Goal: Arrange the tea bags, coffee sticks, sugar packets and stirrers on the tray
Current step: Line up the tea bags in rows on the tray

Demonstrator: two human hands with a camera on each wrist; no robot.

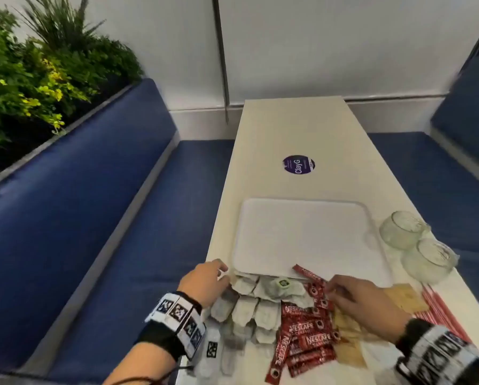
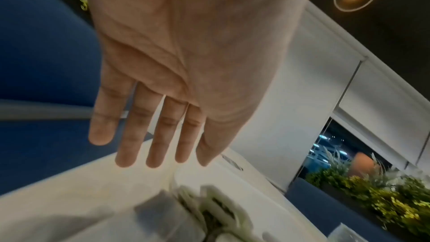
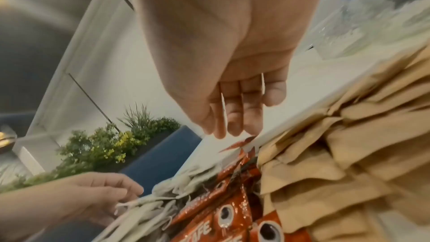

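White desk (image 1: 302, 129), long and narrow, runs between blue bench seats (image 1: 74, 207); one round purple sticker (image 1: 298, 164) lies on it beyond the tray.

White tray (image 1: 305, 234): one, rectangular with rounded corners and a low rim, its surface bare. It lies flat on the desk, just beyond the heaps of sachets.

Glass bowls (image 1: 416, 243): two, clear, lying beside the tray's right edge and touching each other.

Tea bags (image 1: 256, 304): grey-white paper pouches in overlapping rows at the near left of the desk, their far row tucked against the tray's near rim. One shows a green tag. About a dozen show; exact count uncertain because of overlap.

Coffee sticks (image 1: 306, 333): red foil printed with white lettering, piled just right of the tea bags. One stick leans up onto the tray's near rim. Roughly ten; cannot be counted exactly.

Sugar packets (image 1: 349, 337): tan paper, crumpled heap right of the coffee sticks, partly under the right forearm. Count unclear.

Stirrers (image 1: 438, 309): red-and-white striped wrappers in a bundle at the far right; count unclear.

Left hand (image 1: 205, 282): fingers extended and slack, holding nothing, over the left end of the tea bags by the tray's near-left corner.

Right hand (image 1: 363, 297): fingers relaxed, tips over the top of the coffee sticks; no grip visible.
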